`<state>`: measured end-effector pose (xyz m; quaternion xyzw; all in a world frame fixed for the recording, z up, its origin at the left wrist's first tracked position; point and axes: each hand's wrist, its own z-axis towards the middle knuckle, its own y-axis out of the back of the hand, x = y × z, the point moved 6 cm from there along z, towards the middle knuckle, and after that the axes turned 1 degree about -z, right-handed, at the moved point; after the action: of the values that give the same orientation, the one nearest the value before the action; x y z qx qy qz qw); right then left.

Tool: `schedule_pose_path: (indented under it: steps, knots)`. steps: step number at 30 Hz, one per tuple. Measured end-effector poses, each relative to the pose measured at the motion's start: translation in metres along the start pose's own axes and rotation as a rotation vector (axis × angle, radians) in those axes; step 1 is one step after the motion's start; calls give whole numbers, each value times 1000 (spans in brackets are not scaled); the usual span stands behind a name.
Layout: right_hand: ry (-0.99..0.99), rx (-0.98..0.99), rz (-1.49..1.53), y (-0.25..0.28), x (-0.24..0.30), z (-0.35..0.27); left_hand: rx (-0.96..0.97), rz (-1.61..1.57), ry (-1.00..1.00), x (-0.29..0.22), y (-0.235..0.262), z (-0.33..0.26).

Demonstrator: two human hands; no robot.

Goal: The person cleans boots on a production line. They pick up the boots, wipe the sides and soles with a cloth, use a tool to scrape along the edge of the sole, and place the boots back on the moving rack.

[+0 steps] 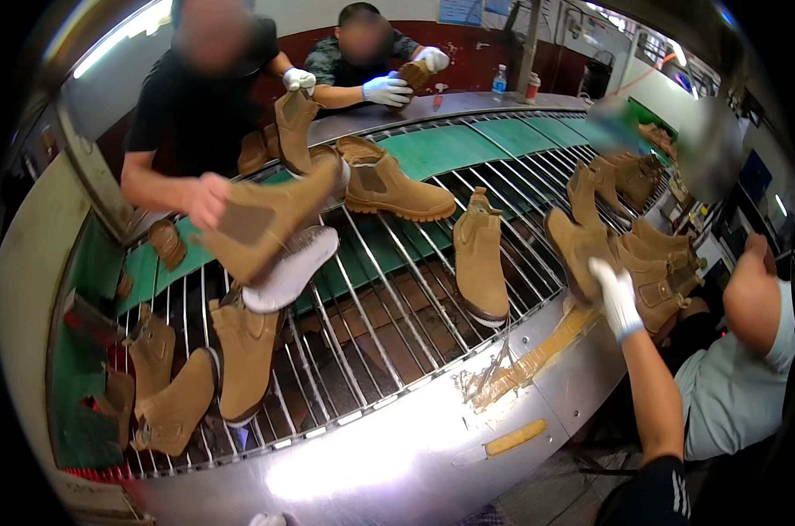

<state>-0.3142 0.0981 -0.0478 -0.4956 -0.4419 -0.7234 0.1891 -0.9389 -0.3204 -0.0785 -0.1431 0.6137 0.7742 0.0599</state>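
My right hand (617,300), in a white glove, is closed on a tan ankle boot (575,250) at the right edge of the rod rack, tilted with its toe up. More tan boots (656,272) stand close beside it. At the lower edge only a sliver of white glove shows, apparently my left hand (268,520); its fingers are cut off from view. A single boot (481,263) lies on the rods ahead, toe toward me. To the left, several boots (248,355) rest on the rods near the metal edge.
Curved metal rods (362,316) form the rack, with a steel ledge (345,473) along my side. A yellow-handled tool (515,438) lies there near brown tape (538,359). Across, a co-worker's bare hand (209,200) holds a blurred boot; another person handles a shoe. Someone sits at right.
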Motion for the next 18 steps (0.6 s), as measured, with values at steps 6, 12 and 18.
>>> schedule_pose_path:
  steps: [6,12,18]
  knots:
    - [279,397,-225,88,-3,-189,-9,-77,5,4,3,5]
    - [710,109,-238,108,137,-245,-90,-82,-79,6,3,1]
    - [570,297,-279,-104,176,-123,-177,-248,-49,0,24,16]
